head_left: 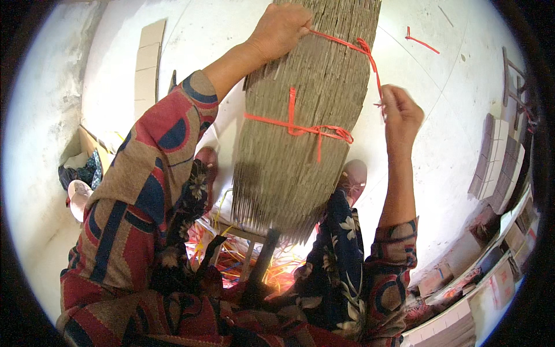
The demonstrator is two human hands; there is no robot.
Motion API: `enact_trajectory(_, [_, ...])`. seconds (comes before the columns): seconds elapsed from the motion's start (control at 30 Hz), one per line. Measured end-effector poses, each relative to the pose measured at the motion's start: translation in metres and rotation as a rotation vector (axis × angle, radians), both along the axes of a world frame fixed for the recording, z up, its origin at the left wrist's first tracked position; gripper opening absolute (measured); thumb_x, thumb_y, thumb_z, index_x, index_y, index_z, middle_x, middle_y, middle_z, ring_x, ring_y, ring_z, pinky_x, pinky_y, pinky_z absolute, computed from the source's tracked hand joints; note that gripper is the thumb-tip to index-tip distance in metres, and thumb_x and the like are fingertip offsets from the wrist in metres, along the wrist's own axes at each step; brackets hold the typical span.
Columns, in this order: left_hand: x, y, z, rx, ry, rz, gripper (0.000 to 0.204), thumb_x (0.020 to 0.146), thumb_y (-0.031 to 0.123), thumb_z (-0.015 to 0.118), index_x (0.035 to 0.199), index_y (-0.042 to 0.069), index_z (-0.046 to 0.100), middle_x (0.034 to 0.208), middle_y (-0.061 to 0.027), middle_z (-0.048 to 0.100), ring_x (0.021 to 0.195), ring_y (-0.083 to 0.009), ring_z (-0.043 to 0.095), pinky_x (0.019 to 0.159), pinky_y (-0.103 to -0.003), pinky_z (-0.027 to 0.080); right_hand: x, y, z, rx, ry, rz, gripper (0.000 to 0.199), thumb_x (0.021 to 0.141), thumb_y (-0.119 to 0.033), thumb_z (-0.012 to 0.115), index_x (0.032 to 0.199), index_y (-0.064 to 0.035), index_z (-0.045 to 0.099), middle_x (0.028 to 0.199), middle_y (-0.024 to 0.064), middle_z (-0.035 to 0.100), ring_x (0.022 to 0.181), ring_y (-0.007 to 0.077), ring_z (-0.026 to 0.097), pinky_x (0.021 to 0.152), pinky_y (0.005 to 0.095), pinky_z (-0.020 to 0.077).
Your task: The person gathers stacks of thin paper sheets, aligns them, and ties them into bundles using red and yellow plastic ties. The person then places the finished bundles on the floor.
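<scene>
A thick bundle of flat cardboard sheets (300, 104) lies on edge between my knees, reaching away from me. One red plastic string (295, 128) is knotted around its middle. A second red string (361, 49) runs over its far part. My left hand (280, 29) presses on the bundle's top and pinches that second string. My right hand (400, 113) is off the bundle's right side, fingers closed on the string's free end, pulling it taut.
A loose red string piece (421, 40) lies on the white floor at the far right. Flat cardboard strips (148, 58) rest at the far left. Stacks of folded cartons (497, 162) stand along the right. Coloured strings (231, 257) are heaped under a small stool.
</scene>
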State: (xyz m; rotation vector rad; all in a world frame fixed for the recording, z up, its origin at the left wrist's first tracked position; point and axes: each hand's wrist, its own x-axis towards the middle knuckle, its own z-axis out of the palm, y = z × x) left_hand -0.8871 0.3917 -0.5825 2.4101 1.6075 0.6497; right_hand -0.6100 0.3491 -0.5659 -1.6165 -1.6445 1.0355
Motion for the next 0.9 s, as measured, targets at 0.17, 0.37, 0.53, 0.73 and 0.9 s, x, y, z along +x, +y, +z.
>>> enact_trajectory(0.17, [0.004,0.0,-0.001,0.04,-0.037,-0.004,0.011,0.075,0.013,0.061,0.079,0.008,0.052,0.075,-0.0056,0.054,0.076,-0.0286,0.052,0.069,-0.041,0.039,-0.003,0.002,-0.021,-0.623,0.342,-0.224,0.031,0.088,-0.027,0.051,0.092,0.0017,0.063,0.082,0.0098,0.064,0.063,0.0158,0.057,0.051,0.028,0.0433])
enact_trajectory(0.37, [-0.001,-0.004,-0.002,0.013,-0.027,0.024,0.012,0.075,0.012,0.061,0.078,0.008,0.051,0.075,-0.0059,0.054,0.078,-0.028,0.053,0.07,-0.04,0.039,-0.019,0.048,-0.016,-0.235,0.831,-0.374,0.028,0.084,-0.017,0.06,0.1,0.0058,0.059,0.088,0.0126,0.065,0.065,0.0132,0.056,0.05,0.0217,0.0419])
enact_trajectory(0.53, [0.004,0.005,-0.001,0.034,-0.05,-0.055,0.013,0.074,0.012,0.061,0.078,0.006,0.05,0.073,-0.008,0.053,0.075,-0.0308,0.052,0.067,-0.041,0.039,-0.064,0.073,-0.019,0.116,0.093,0.135,0.016,0.079,-0.012,0.062,0.092,-0.0071,0.069,0.071,0.0103,0.066,0.06,0.0196,0.062,0.052,0.0306,0.0478])
enact_trajectory(0.73, [0.0,-0.001,-0.002,0.056,-0.066,-0.035,0.013,0.073,0.01,0.061,0.077,0.005,0.051,0.073,-0.0094,0.052,0.074,-0.0323,0.052,0.068,-0.042,0.039,-0.086,0.062,-0.03,0.559,-0.245,0.256,0.01,0.077,-0.015,0.064,0.083,-0.0085,0.068,0.076,0.014,0.064,0.068,0.0317,0.061,0.064,0.0403,0.0488])
enact_trajectory(0.9, [0.002,-0.005,-0.001,0.074,-0.098,-0.021,0.013,0.074,0.011,0.062,0.078,0.004,0.051,0.074,-0.0097,0.053,0.075,-0.0315,0.052,0.069,-0.041,0.039,-0.098,0.068,-0.033,0.332,-0.048,0.045,0.009,0.075,-0.013,0.064,0.082,-0.0087,0.068,0.075,0.0139,0.063,0.069,0.0318,0.062,0.065,0.0394,0.0487])
